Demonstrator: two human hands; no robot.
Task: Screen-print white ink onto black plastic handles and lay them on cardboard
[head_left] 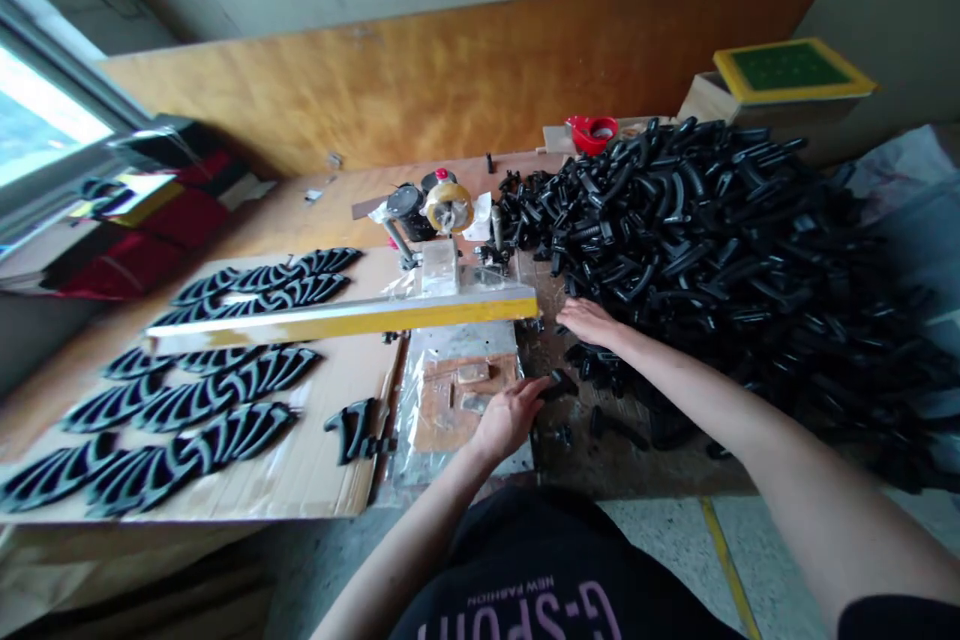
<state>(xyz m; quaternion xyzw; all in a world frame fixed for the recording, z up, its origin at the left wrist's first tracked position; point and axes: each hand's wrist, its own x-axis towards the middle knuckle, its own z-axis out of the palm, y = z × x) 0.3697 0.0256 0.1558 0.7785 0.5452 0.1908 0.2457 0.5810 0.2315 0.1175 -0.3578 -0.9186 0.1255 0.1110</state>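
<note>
Black moulded parts lie heaped across the right of the bench, with a few strays near the lower middle of the frame. The left hand is open, fingers stretched out, with the tips touching one loose piece. The right hand lies palm-down and wide open at the heap's near edge, holding nothing. To the left of the hands sits a metal plate under clear plastic, and beyond it is a cardboard sheet with rows of flat black pieces, possibly rubber. A yellow-edged bar crosses above them. Further back stand a tape roll, a red tape dispenser and a green screen in a yellow frame.
</note>
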